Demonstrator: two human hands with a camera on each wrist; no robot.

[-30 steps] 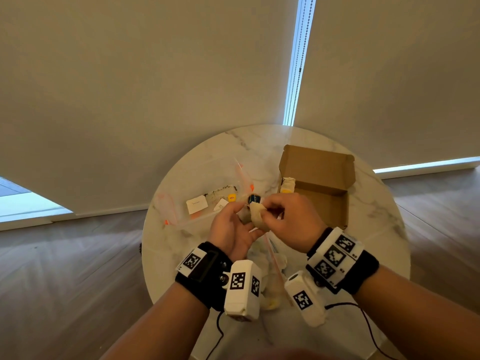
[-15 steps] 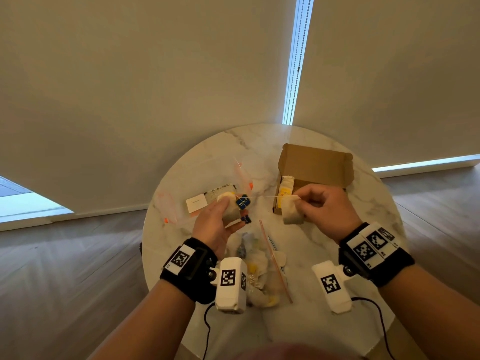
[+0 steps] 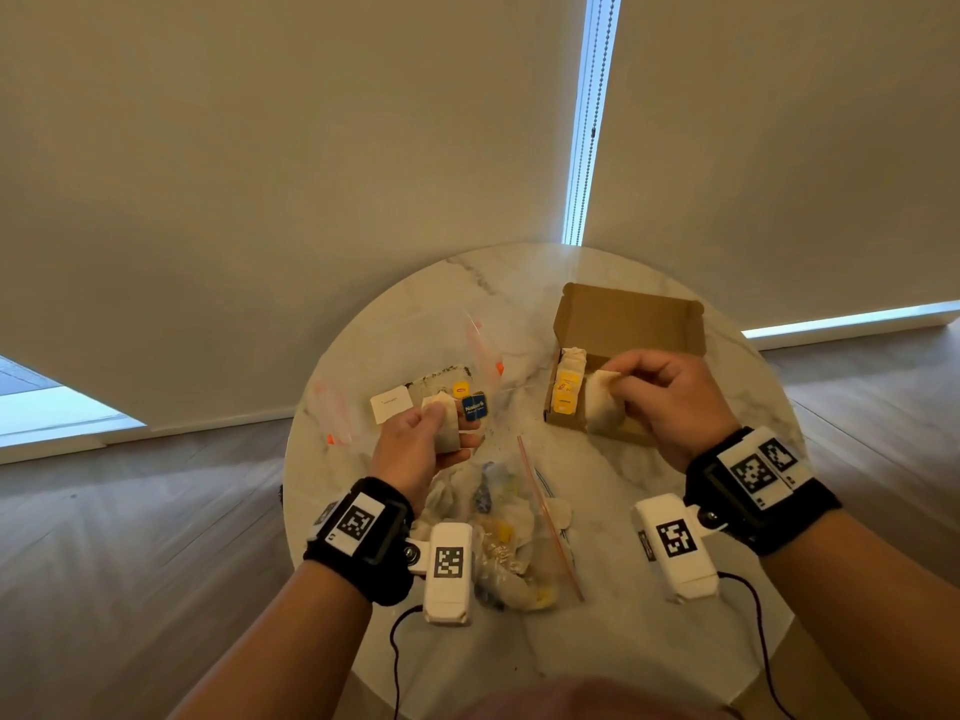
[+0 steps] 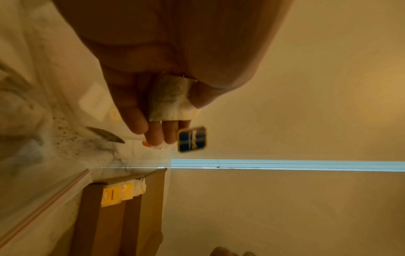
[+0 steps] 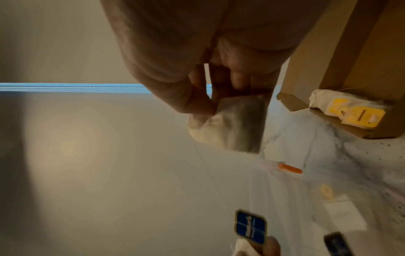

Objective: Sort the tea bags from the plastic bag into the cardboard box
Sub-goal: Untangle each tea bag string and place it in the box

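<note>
My left hand [image 3: 415,449] pinches a tea bag [image 3: 442,424] [image 4: 170,99] above the table, with a blue tag [image 3: 475,406] [image 4: 192,139] at its fingertips. My right hand [image 3: 660,402] pinches a second tea bag [image 3: 602,405] [image 5: 232,124] at the near left corner of the open cardboard box [image 3: 631,324]. A thin string [image 5: 210,175] runs taut from this bag to the blue tag [image 5: 251,226]. Tea bags with yellow tags [image 3: 567,389] [image 5: 352,112] lie at the box's left end. The clear plastic bag [image 3: 498,532] holding several tea bags lies between my wrists.
The round marble table [image 3: 649,641] carries a second clear zip bag [image 3: 480,350], a white sachet [image 3: 390,403], a yellow tag [image 3: 460,389] and scattered tea crumbs. Closed blinds hang behind the table, and wooden floor lies on both sides.
My hands, joined at the middle a second ago, have pulled apart. The right one carried its tea bag rightward to the box; the left moved left with the other bag, stretching the string.
</note>
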